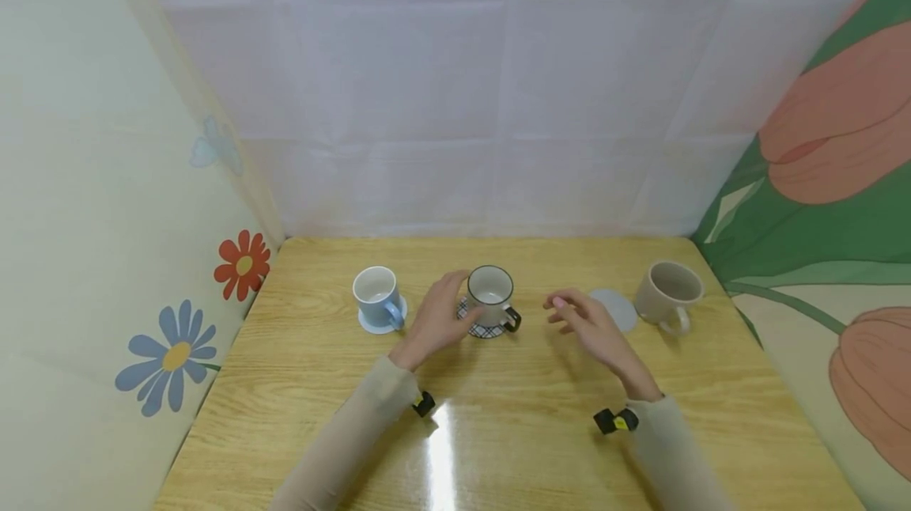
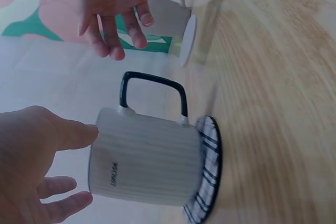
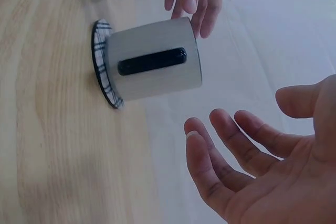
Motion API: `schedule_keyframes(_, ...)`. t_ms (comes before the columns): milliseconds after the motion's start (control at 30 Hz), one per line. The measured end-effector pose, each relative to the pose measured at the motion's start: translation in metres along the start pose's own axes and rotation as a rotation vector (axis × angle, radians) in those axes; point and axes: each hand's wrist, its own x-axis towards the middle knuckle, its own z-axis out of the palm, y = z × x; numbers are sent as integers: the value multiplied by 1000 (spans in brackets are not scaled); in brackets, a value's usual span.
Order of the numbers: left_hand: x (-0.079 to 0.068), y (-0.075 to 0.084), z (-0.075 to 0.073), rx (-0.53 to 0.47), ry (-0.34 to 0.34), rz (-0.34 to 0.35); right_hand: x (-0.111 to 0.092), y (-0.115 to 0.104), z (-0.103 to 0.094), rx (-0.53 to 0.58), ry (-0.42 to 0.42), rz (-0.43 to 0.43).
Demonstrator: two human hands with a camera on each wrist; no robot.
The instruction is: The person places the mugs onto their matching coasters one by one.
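A pale ribbed mug with a dark rim and black handle (image 1: 491,293) stands on a black-and-white checked coaster (image 2: 210,169) in the middle. My left hand (image 1: 437,317) is at its left side, thumb and fingers spread near the rim; in the left wrist view the thumb tip overlaps the rim, and actual contact is unclear. To the right of this mug my right hand (image 1: 587,329) hovers, fingers loosely bent and apart, holding nothing. Its palm (image 3: 283,192) faces the mug's handle side in the right wrist view.
On the left a blue mug (image 1: 377,297) stands on a light blue coaster (image 1: 366,327). A beige mug (image 1: 665,293) sits at the right, beside a pale round coaster (image 1: 616,309). The wooden table (image 1: 498,432) ends at a white cloth backdrop (image 1: 455,100).
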Motion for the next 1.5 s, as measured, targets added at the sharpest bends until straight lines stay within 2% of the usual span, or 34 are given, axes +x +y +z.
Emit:
schedule_keyframes(133,2,11,-3,18,18,46,-3,1,-8,-23,26,-21)
schedule_keyframes(467,8,29,-5,67,-11,61,-10,-2,-28,-45,99,-41)
schedule_keyframes(700,12,45,-6,86,-1,105,-16,-3,-39,-40,149,-53)
schedule_keyframes(1100,18,68,11,142,-34,158,-27,4,-56,-78,275,-118)
schedule_keyframes(1333,23,77,20,122,-58,190,-33,9,-67,-108,317,-112)
schedule_keyframes(1500,28,82,29,110,-72,189,-38,11,-76,-80,327,-95)
